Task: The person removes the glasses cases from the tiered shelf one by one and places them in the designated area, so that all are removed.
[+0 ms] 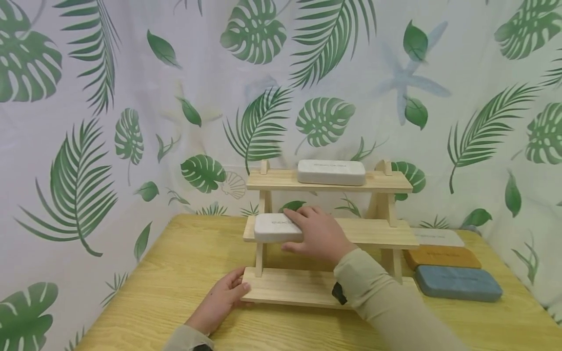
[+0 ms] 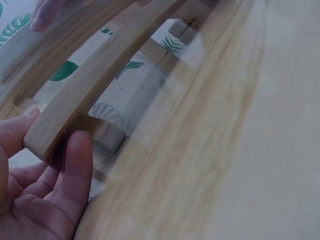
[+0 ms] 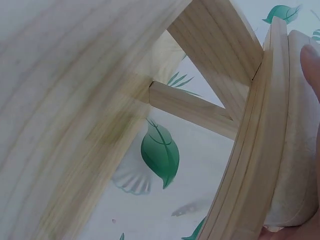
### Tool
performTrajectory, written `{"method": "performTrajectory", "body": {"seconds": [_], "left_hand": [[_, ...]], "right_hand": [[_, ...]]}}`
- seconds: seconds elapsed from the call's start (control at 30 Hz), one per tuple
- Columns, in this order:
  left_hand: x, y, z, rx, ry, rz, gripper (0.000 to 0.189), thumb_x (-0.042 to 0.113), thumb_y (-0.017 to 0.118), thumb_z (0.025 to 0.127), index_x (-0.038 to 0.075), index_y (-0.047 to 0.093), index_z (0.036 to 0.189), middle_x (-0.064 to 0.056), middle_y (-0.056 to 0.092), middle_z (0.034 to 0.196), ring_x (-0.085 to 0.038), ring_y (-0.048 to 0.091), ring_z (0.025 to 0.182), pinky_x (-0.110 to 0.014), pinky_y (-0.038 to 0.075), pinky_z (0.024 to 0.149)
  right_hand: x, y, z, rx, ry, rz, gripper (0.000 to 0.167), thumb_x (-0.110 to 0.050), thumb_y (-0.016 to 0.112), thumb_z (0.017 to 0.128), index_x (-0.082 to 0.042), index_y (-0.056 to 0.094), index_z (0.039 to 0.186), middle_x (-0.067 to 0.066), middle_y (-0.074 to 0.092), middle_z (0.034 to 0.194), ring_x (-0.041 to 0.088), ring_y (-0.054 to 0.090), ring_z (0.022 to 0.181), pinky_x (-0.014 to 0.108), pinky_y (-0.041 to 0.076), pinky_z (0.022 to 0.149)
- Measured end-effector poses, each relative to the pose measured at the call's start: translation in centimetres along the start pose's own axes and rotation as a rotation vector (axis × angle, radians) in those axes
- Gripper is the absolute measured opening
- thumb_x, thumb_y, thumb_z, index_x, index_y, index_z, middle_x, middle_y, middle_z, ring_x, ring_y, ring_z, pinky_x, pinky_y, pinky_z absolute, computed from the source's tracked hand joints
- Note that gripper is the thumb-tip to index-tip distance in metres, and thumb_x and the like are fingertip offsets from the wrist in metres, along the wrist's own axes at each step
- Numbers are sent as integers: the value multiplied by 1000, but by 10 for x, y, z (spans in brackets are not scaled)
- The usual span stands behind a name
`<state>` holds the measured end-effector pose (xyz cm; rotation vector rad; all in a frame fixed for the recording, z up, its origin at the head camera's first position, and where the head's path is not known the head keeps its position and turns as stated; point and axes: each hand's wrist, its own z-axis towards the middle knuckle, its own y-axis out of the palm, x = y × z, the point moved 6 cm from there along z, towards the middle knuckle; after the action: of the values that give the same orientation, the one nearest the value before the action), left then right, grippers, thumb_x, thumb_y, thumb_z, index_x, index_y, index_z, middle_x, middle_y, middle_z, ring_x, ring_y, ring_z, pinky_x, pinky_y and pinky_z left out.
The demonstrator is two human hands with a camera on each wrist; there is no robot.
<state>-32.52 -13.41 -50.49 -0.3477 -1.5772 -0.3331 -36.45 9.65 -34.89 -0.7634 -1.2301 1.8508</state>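
Note:
A three-tier wooden display stand [image 1: 294, 287] stands on the table. My right hand [image 1: 322, 236] holds a white glasses case [image 1: 273, 230] at the left part of the middle shelf, thumb along its front and fingers over its top. In the right wrist view that case [image 3: 296, 135] lies along the shelf board, with part of the hand [image 3: 312, 65] at the frame's edge. At the lower left, my left hand [image 1: 221, 298] grips the end of the bottom shelf. The left wrist view shows its thumb and fingers around the board's end [image 2: 50, 135]. Another white glasses case [image 1: 331, 173] lies on the top shelf.
To the right of the stand, a white case [image 1: 439, 238], an orange-brown case [image 1: 443, 257] and a blue case [image 1: 458, 282] lie in a row on the wood-grain table [image 1: 145, 302]. A leaf-patterned curtain [image 1: 145, 97] hangs behind and at both sides.

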Motion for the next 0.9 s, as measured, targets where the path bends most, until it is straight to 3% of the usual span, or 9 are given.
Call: {"method": "performTrajectory", "body": {"seconds": [0.3, 0.57, 0.9], "left_hand": [[4, 1, -3, 0, 8, -13, 73, 26, 57, 106, -9, 19, 157, -22, 56, 132, -30, 62, 114, -44, 58, 90], [1, 1, -2, -6, 9, -9, 74, 27, 58, 105, -9, 19, 156, -22, 56, 132, -30, 61, 115, -44, 58, 91], [-2, 0, 2, 1, -23, 1, 80, 34, 61, 103, -5, 18, 158, -22, 54, 134, -31, 61, 116, -44, 58, 90]], "right_hand": [[1, 5, 4, 2, 38, -39, 90, -73, 71, 79, -25, 50, 151, 4, 59, 119, 24, 55, 105, 43, 54, 86], [-2, 1, -3, 30, 9, -30, 86, -70, 74, 77, -23, 56, 147, 1, 55, 105, 19, 50, 89, 36, 50, 75], [-3, -5, -15, 51, -46, 5, 86, -68, 76, 78, -21, 56, 147, 1, 60, 118, 21, 55, 102, 39, 50, 91]]}}
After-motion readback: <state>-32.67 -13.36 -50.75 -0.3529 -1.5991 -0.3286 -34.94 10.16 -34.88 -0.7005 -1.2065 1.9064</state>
